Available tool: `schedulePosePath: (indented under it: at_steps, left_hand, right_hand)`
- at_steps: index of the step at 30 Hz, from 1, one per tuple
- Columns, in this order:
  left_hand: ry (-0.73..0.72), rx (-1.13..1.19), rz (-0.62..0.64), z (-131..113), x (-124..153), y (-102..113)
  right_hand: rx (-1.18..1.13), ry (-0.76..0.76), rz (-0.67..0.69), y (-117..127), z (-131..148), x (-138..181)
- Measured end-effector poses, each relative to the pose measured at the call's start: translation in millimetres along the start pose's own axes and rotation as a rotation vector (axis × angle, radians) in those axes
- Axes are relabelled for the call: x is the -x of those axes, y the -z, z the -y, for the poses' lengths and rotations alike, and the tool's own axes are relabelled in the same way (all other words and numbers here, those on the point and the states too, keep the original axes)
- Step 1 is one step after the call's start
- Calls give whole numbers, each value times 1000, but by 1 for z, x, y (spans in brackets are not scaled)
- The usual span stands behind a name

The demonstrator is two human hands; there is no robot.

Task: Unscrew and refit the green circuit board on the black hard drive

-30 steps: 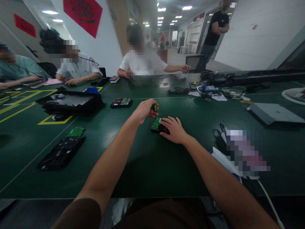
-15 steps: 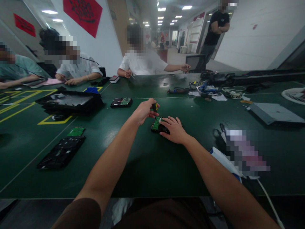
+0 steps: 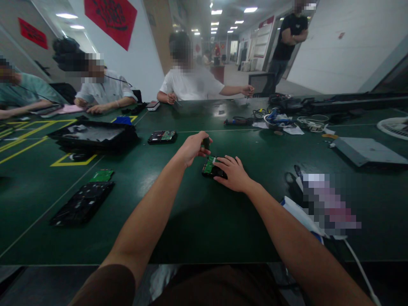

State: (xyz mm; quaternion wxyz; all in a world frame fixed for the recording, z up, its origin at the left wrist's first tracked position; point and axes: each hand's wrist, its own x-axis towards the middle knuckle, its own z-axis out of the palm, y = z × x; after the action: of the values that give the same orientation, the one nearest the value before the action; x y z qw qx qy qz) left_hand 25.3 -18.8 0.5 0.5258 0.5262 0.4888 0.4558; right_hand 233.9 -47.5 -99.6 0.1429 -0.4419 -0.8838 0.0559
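Black, boxy, green-boarded drive [image 3: 209, 167] may twist if pressed lightly
Right hand [image 3: 234, 173] lies spread over it; left hand [image 3: 194, 148], above it, pinches a dark stubby handle [image 3: 207, 143]; tilting might scratch it.

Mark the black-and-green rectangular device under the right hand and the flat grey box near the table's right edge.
Black-and-green rectangular device [image 3: 209, 166]: head view, green circuit board.
Flat grey box [image 3: 371, 150]: head view, top panel.
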Motion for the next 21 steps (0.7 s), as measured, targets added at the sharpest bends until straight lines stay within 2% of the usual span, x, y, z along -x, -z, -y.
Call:
schedulePosePath:
  at_steps: [9, 15, 21]
  left_hand:
    - [56, 59, 47, -2, 2, -2]
    - [9, 10, 16, -2, 1, 0]
    - [60, 54, 87, -3, 4, -3]
  right_hand:
    - [1, -4, 2, 1, 1, 1]
    - [4, -14, 14, 1, 1, 0]
    - [5, -4, -6, -1, 1, 0]
